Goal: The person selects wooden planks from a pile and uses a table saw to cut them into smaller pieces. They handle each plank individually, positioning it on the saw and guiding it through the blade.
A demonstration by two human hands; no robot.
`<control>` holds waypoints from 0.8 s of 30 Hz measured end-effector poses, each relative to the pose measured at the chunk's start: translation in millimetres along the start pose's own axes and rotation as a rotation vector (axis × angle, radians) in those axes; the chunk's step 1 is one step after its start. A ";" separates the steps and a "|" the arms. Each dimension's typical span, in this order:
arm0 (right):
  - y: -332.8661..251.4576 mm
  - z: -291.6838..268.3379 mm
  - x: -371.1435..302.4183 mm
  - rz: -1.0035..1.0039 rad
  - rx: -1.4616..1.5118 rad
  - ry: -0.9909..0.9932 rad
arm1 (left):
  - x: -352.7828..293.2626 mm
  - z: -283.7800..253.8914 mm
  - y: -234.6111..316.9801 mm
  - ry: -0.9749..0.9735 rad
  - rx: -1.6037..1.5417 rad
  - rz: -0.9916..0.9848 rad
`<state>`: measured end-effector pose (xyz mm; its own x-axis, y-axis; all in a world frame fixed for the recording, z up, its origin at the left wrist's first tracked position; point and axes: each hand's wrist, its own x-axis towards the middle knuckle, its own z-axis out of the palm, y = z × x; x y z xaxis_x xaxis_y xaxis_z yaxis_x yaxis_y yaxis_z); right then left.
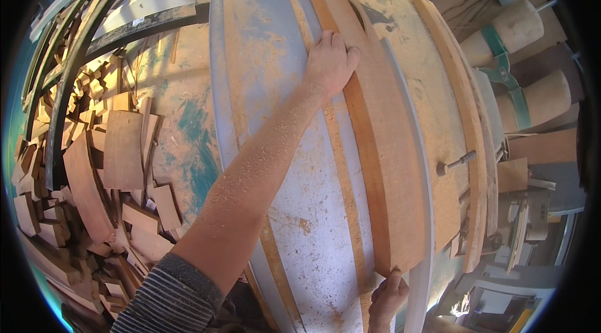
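Note:
A long, thick wooden board (pixel 389 164) lies lengthwise on a dusty metal machine table (pixel 300 173), its right side along a pale straight fence (pixel 407 101). My left hand (pixel 330 65) grips the board's left edge partway along, fingers curled and thumb toward the top face. Sawdust covers my left forearm. At the board's near end, my right hand (pixel 388 298) is closed against it, thumb on the end; its lower fingers are partly hidden. The far end of the board runs to the top of the picture. No blade shows clearly.
Left of the table lies a large heap of wood offcuts (pixel 123 148), under dark metal bars (pixel 81 61). Right of the fence are a sawdust-covered surface (pixel 432 123), a knobbed handle (pixel 457 163) and long wooden rails (pixel 466 114). Beyond them hang dust bags (pixel 541 100) with green bands.

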<state>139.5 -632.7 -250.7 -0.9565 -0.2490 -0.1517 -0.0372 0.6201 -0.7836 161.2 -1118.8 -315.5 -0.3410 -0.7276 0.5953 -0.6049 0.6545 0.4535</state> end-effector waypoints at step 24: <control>-30.2 20.2 -8.7 0.124 0.114 -0.087 | 26.0 -9.2 -36.5 0.061 -0.103 0.034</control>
<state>154.8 -664.3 -237.9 -0.9230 -0.2423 -0.2989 0.1169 0.5633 -0.8179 181.1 -1159.7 -310.5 -0.3135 -0.6930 0.6491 -0.5159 0.6983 0.4963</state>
